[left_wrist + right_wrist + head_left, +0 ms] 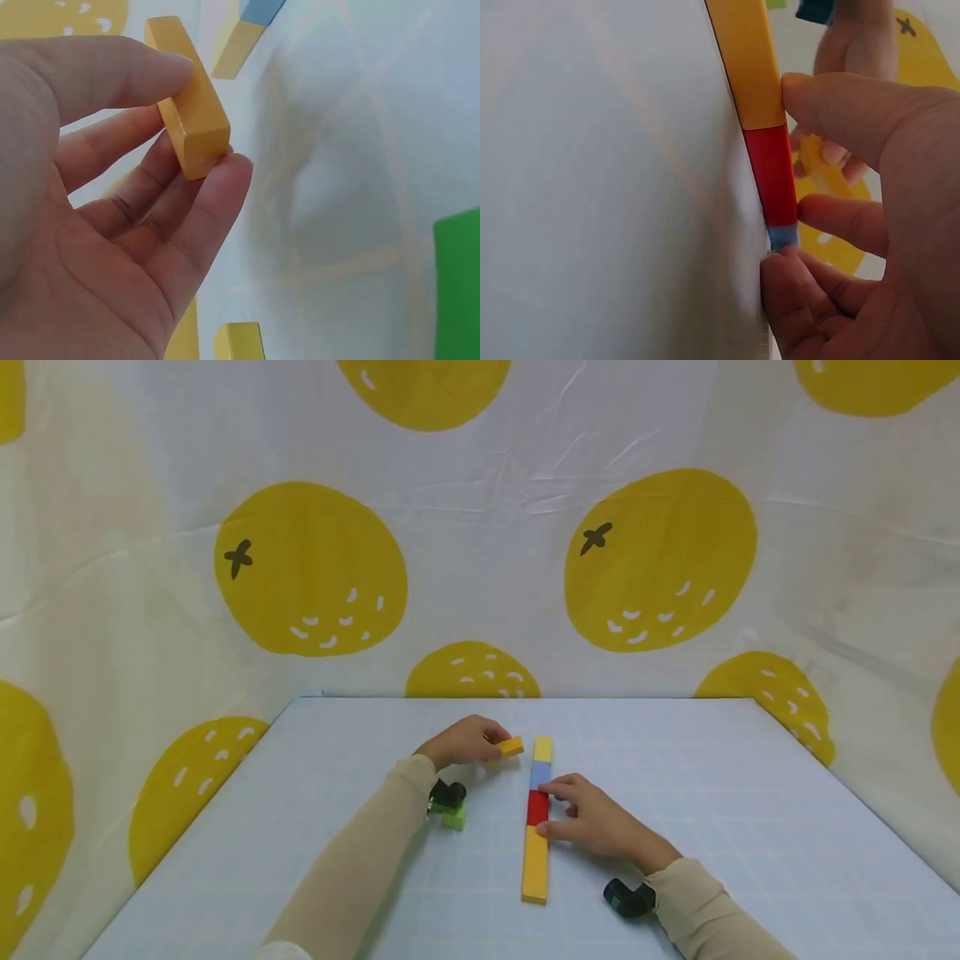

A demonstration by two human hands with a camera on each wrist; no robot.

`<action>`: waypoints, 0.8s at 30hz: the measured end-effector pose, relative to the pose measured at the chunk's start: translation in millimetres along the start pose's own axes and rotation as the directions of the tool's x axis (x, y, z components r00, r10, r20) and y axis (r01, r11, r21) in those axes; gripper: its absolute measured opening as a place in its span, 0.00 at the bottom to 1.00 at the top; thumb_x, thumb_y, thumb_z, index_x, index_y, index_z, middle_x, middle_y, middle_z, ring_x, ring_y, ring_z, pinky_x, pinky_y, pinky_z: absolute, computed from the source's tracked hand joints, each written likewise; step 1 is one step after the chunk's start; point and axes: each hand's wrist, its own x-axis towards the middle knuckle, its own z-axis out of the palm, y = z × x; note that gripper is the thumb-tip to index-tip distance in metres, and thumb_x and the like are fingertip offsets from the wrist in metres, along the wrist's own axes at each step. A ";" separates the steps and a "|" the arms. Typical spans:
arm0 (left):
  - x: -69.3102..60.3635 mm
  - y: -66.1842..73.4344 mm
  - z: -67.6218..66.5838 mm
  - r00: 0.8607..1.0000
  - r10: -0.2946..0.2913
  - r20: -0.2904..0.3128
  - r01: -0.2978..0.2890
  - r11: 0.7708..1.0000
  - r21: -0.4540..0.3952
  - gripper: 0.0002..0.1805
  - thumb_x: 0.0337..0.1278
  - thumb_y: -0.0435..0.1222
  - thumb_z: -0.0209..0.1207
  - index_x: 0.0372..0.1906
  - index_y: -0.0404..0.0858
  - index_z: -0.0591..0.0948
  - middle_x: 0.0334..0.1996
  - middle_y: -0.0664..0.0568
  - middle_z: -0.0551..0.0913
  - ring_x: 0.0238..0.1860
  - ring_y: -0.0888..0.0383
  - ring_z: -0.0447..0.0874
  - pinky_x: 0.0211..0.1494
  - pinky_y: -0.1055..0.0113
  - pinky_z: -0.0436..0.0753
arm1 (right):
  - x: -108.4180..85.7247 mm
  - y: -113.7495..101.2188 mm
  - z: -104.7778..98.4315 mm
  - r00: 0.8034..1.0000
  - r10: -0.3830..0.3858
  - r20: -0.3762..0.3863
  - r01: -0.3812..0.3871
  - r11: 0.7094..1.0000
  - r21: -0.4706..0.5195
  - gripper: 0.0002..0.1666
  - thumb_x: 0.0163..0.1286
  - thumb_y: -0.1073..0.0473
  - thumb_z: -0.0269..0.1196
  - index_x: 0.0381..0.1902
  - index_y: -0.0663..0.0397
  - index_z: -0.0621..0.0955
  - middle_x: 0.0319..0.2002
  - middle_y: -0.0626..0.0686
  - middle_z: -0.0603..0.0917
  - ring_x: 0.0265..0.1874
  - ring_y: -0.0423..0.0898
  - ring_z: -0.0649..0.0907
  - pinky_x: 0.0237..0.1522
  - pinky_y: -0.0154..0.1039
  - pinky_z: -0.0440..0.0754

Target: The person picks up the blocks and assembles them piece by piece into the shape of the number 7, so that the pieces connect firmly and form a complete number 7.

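Note:
Thumb and fingers of my left hand (468,741) pinch an orange-yellow block (191,94), raised above the table to the left of a row's far end. The row of blocks lies straight away from me: a long orange block (535,868) nearest, then a red block (537,807), a light blue block (540,774) and a yellow block (543,748). At the row's right side is my right hand (600,818). Its thumb touches the orange block near the red one, and its fingertips rest by the red and blue blocks.
Green blocks (453,817) lie left of the row, partly hidden under the left wrist. Another yellow block (244,343) shows at the bottom of the left wrist view. A pale checked cloth covers the table (720,827); a fruit-patterned curtain (480,552) stands behind it.

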 end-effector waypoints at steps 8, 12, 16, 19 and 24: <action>8.6 3.5 4.3 0.999 -0.020 -0.030 0.018 0.998 -0.067 0.16 0.63 0.37 0.63 0.55 0.43 0.83 0.46 0.55 0.82 0.44 0.54 0.80 0.52 0.61 0.81 | -4.4 -7.1 -1.9 0.998 -0.032 -0.047 0.028 0.996 -0.085 0.36 0.59 0.39 0.73 0.63 0.43 0.80 0.55 0.49 0.77 0.50 0.46 0.77 0.52 0.47 0.82; 12.0 4.9 5.9 0.999 -0.041 -0.029 0.038 0.996 -0.084 0.16 0.63 0.37 0.63 0.55 0.42 0.83 0.46 0.55 0.82 0.44 0.54 0.80 0.52 0.61 0.81 | -5.4 -8.4 -0.8 0.997 -0.042 -0.058 0.035 0.993 -0.109 0.38 0.59 0.39 0.73 0.64 0.44 0.79 0.58 0.50 0.76 0.56 0.47 0.76 0.57 0.51 0.79; 15.2 7.0 6.3 0.998 -0.051 -0.033 0.048 0.995 -0.085 0.16 0.63 0.38 0.63 0.56 0.42 0.82 0.46 0.54 0.82 0.44 0.54 0.80 0.53 0.61 0.81 | -6.4 -8.3 0.4 0.998 -0.054 -0.041 0.049 0.992 -0.117 0.41 0.58 0.39 0.73 0.66 0.48 0.78 0.64 0.55 0.73 0.62 0.53 0.73 0.60 0.56 0.76; 16.4 9.2 6.4 0.998 -0.054 -0.040 0.050 0.995 -0.083 0.17 0.63 0.38 0.63 0.56 0.42 0.82 0.47 0.53 0.82 0.45 0.54 0.79 0.54 0.60 0.81 | -5.9 -8.0 1.2 0.998 -0.048 -0.031 0.043 0.990 -0.132 0.43 0.58 0.37 0.73 0.67 0.48 0.76 0.68 0.56 0.70 0.66 0.56 0.71 0.61 0.58 0.75; 17.7 10.8 7.4 0.997 -0.064 -0.047 0.060 0.995 -0.078 0.17 0.65 0.38 0.63 0.57 0.42 0.82 0.49 0.53 0.82 0.45 0.54 0.79 0.56 0.60 0.81 | -4.5 -8.2 1.5 0.999 -0.032 -0.018 0.029 0.989 -0.148 0.44 0.57 0.36 0.72 0.68 0.47 0.76 0.70 0.56 0.68 0.67 0.56 0.69 0.61 0.59 0.75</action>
